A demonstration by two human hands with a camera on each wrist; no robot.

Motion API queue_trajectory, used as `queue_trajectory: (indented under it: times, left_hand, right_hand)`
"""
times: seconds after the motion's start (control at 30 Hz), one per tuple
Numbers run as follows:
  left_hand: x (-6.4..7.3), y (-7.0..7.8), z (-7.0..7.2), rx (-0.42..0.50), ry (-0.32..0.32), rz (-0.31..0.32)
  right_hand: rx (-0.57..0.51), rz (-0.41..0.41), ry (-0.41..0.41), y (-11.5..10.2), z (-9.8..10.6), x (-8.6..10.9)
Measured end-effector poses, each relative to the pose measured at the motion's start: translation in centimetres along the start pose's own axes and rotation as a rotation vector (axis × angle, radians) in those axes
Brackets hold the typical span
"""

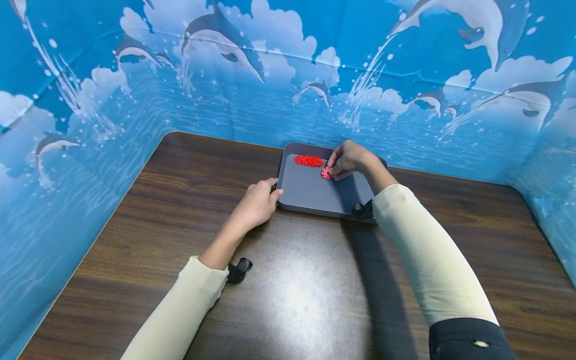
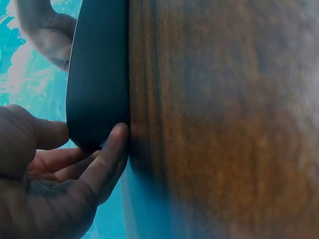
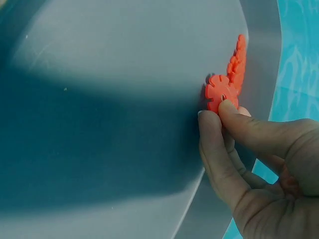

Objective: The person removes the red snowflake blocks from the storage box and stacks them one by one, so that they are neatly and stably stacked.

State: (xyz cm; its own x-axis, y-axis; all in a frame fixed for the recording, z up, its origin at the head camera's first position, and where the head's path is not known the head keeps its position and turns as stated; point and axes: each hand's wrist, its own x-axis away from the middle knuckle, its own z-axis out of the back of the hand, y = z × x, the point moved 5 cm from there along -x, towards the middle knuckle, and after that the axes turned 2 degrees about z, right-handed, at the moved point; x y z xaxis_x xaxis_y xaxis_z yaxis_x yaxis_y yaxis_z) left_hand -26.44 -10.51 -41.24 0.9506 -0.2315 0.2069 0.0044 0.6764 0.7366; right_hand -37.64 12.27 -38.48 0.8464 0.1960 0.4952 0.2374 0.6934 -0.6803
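A shallow grey tray [image 1: 310, 192] lies on the wooden table. My right hand [image 1: 348, 160] is over its far part, pinching a red notched plastic disc [image 3: 217, 92] between thumb and fingers. The disc is tilted up in the right wrist view. Beside it, a row of overlapping red discs [image 1: 308, 161] lies along the tray's far side, to the left in the head view. My left hand [image 1: 258, 204] grips the tray's left side; in the left wrist view its thumb [image 2: 50, 134] is at the rim and its fingers [image 2: 107, 159] are against the wall and lower edge.
Dark wood-grain table [image 1: 180, 200] extends to both sides and in front of the tray. A blue dolphin-printed cloth [image 1: 270, 90] hangs close behind the tray and around the table. A black wrist camera [image 1: 239, 270] shows beneath the left sleeve.
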Motion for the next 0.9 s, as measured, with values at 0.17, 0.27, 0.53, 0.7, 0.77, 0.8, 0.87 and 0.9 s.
queue_trajectory:
  times: [0.17,0.27,0.53,0.7,0.77,0.8,0.87,0.9]
  left_hand:
    - [0.0,0.0,0.1,-0.006,0.008,-0.001]
    - [0.0,0.0,0.0,-0.007,0.003,0.0]
    - [0.0,0.1,-0.1,-0.007,0.008,0.004]
    - [-0.2,0.2,-0.2,0.001,0.003,0.003]
    - [-0.3,0.1,-0.2,-0.002,0.006,-0.001]
    - [-0.3,0.1,-0.2,-0.001,0.006,0.001]
    - [-0.3,0.1,-0.2,0.001,0.009,0.002]
    - [-0.3,0.1,-0.2,0.002,0.009,0.003]
  right_hand:
    - [-0.002,0.005,0.012,0.1,0.6,0.5]
    - [0.023,-0.004,0.025,0.3,1.1,0.9]
    - [0.065,-0.009,0.039,0.6,2.8,2.2]
    - [0.117,-0.002,0.043,0.9,4.0,3.1]
    - [0.144,-0.003,0.042,1.0,4.5,3.5]
    - [0.151,-0.005,0.044,1.1,4.7,3.6]
    - [0.158,-0.006,0.05,1.4,5.3,3.9]
    - [0.157,-0.007,0.053,1.6,5.5,4.1]
